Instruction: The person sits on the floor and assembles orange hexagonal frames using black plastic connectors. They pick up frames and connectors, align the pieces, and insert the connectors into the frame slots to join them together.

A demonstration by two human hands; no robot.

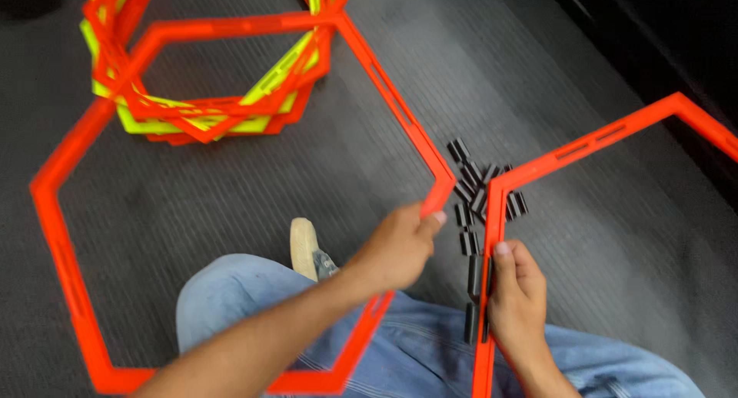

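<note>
gripping two orange hexagon rings at once, the person sits on the floor (584, 75) with denim-clad legs (231, 298) stretched under the work. the left hand (396, 248) has its fingers (434, 217) clenched on the right-hand corner of the large orange hexagon ring (54, 213), which lies flat-ish across the lap and reaches up and left. the right hand (519, 298) is wrapped round the upright left bar of a second orange hexagon ring (584, 148), thumb pressed on the bar; that bar's long axis runs nearly straight up from the lap, then the frame bends away to the upper right. the two held corners stand just beside each other, apart by a narrow gap, the left hand's corner pointing right toward the second ring's bend. between and behind them a scatter of small black clips (477, 194) lies on the floor, nearer the right hand. a stack of orange and yellow rings (207, 113) sits at upper left, well apart. the floor is dark grey ribbed carpet; a shoe (307, 248) shows by the knee, and the room's right edge falls into shadow.
</note>
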